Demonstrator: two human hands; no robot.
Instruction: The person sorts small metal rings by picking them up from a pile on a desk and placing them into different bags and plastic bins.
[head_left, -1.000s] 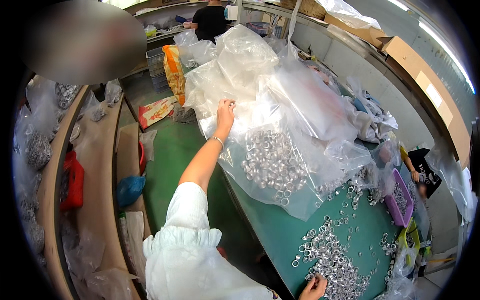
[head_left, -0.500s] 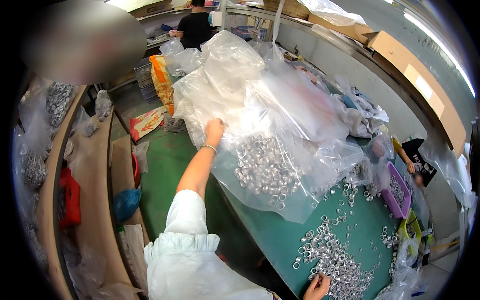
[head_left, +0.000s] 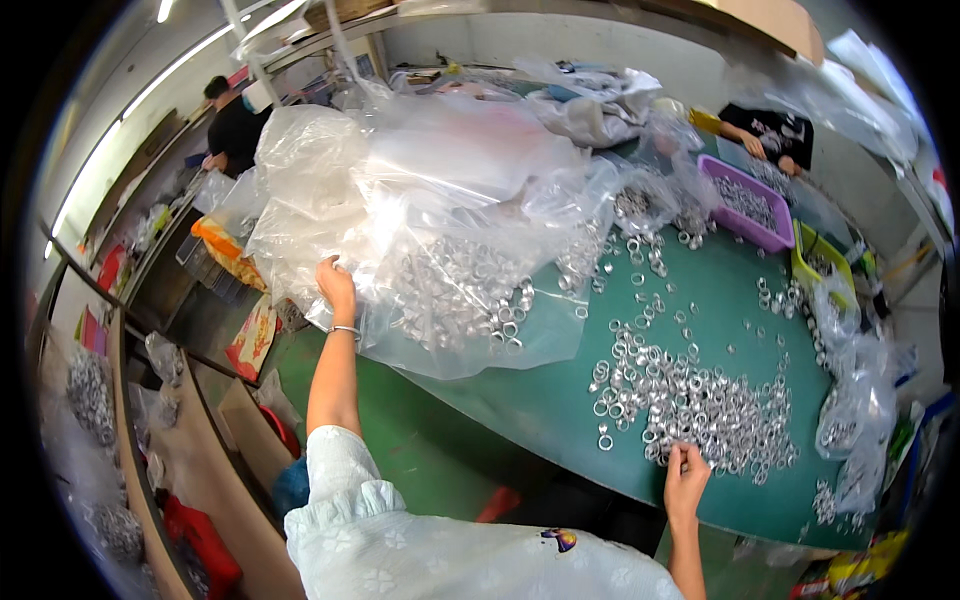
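Observation:
My left hand (head_left: pixel 337 284) is closed on the edge of a large clear plastic bag (head_left: pixel 315 190). The bag lies across the far left of the table, and metal rings (head_left: pixel 445 290) show through its near part, some spilling from its mouth. At the near edge of a loose pile of silvery metal rings (head_left: pixel 715 405) is my right hand (head_left: pixel 687 478). Its thumb and fingertips are pressed together against the rings; what is between them is too small to make out.
A purple basket (head_left: pixel 745 232) and a yellow-green basket (head_left: pixel 822 262) of rings stand at the right of the green table (head_left: pixel 500 405). Small bags of rings (head_left: pixel 850 440) line the right edge. One person (head_left: pixel 765 135) works across the table, another (head_left: pixel 235 125) at the far left.
The view has swung to the right, bringing more of the right hand and the ring pile into sight. My left hand remains on the plastic bag, the right at the pile.

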